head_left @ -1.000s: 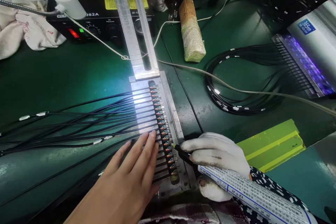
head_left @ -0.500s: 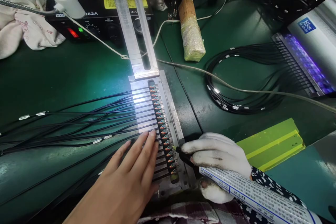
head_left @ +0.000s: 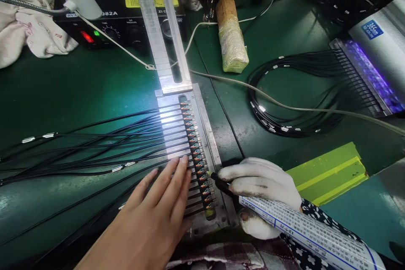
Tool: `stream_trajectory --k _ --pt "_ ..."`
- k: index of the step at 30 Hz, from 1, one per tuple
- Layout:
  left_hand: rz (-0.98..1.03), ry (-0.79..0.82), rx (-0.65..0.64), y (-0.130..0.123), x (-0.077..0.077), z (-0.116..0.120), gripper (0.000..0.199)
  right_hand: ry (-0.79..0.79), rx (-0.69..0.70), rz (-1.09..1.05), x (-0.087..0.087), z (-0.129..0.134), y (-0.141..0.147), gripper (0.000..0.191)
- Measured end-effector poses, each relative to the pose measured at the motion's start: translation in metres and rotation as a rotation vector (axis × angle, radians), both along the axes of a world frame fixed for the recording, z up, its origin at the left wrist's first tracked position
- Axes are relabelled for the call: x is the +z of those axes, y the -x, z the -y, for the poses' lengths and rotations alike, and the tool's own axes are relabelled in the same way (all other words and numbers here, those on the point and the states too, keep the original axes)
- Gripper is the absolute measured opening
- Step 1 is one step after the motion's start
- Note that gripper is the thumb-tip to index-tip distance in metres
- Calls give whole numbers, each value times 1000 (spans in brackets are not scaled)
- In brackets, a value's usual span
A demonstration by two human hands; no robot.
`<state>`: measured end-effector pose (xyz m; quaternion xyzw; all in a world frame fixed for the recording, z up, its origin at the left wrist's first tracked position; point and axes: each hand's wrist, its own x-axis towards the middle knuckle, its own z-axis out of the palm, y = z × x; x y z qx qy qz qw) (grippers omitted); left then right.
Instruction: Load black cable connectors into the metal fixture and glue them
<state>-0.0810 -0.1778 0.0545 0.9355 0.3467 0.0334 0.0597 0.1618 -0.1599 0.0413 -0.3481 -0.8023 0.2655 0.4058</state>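
My bare left hand (head_left: 155,211) lies flat with its fingers stretched over the black cables (head_left: 126,135) at the near part of a metal fixture (head_left: 209,135). In the fixture's slot sits a row of small connector ends with orange-copper and green parts (head_left: 196,145). My right hand (head_left: 262,185), in a stained white glove, is closed around a white printed glue syringe (head_left: 303,228) with a dark nozzle (head_left: 221,182). The nozzle's pale tip is at the row, right beside the fingertips of my left hand; whether it touches a connector I cannot tell.
A black dispenser controller (head_left: 120,29) stands behind, with a slotted metal bar (head_left: 152,29) in front. To the right are a wrapped block (head_left: 232,38), a coil of black cables (head_left: 253,105), a 365nm lamp (head_left: 379,50) glowing violet and a yellow-green sheet (head_left: 329,173).
My right hand and the glue syringe have shifted very slightly up and left, the tip moving a little along the row. My left hand stays in place.
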Motion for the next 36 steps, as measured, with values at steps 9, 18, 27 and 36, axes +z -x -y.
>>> stream_trajectory --k 9,18,27,36 --pt "-11 59 17 6 -8 5 58 -3 -3 -34 -9 3 -1 20" --pt "-49 27 3 8 -5 9 54 -45 -17 39 4 11 -8 26" --pt "7 -51 -166 7 12 12 58 4 -33 1 -3 23 -3 22" --pt "-7 -25 -134 6 6 17 52 -3 -44 -12 -1 18 0 24"
